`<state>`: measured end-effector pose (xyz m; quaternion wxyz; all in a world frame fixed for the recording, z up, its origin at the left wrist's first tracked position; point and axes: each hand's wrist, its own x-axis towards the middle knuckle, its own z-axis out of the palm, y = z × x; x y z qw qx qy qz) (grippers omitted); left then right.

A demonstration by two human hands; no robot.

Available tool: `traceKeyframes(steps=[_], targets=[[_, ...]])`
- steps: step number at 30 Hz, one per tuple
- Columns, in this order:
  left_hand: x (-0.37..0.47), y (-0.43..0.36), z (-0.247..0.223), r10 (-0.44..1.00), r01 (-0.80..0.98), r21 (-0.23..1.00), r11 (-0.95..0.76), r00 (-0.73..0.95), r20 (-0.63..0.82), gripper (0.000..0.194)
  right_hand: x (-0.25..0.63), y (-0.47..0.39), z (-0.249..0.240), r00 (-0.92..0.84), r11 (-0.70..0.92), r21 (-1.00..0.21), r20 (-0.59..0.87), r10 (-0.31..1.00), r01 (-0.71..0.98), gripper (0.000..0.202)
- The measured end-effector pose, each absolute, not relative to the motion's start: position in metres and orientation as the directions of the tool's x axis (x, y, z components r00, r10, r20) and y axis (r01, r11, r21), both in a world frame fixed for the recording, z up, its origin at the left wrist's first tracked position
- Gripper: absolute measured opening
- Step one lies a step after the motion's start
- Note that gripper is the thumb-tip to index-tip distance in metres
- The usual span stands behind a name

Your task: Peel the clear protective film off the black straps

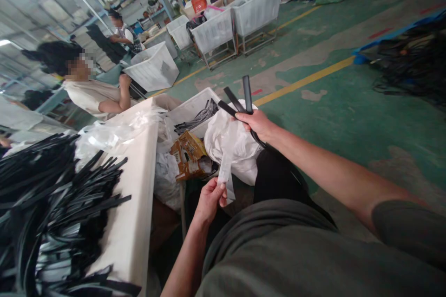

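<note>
My right hand (256, 124) is closed around several black strips (247, 93), their ends fanned out above the fingers and the rest hanging down behind the hand. Below it, my left hand (211, 197) pinches a long, clear plastic bag (226, 162) between thumb and fingers. The narrow bag stretches up toward my right hand; whether its upper end touches that hand I cannot tell. Behind the bag sits a bulging white sack (240, 153) near my knees.
On the left, a pale table (134, 195) carries a heap of black strips (69, 209) and loose plastic bags (108, 134). Past the sack are a torn brown cardboard box (188, 151) and a white bin (195, 102) of grey strips. A co-worker (99, 93) sits across the table.
</note>
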<state>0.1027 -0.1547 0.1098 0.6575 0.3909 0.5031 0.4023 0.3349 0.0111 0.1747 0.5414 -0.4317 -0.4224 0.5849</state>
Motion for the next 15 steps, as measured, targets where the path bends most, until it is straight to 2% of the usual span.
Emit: traceKeyframes(steps=[5,9,12,15], targets=[[0.073,-0.161,0.108,0.899,-0.163,0.893,0.419,0.215,-0.382,0.034,0.348,0.036,0.173,0.003,-0.073,-0.928,-0.079,0.997,-0.365,0.015],[0.067,-0.153,0.116,0.905,-0.4,0.812,0.425,0.18,-0.385,0.033,0.348,0.047,0.161,-0.033,-0.133,-0.907,-0.131,0.991,-0.399,0.014],[0.069,-0.134,0.125,0.919,-0.558,0.748,0.359,0.074,-0.386,0.026,0.34,0.041,0.147,-0.149,-0.229,-0.898,-0.185,0.971,-0.375,0.017],[0.073,-0.11,0.13,0.931,-0.655,0.707,0.267,-0.015,-0.365,0.018,0.326,0.014,0.133,-0.346,-0.328,-0.897,-0.219,0.912,-0.297,0.026]])
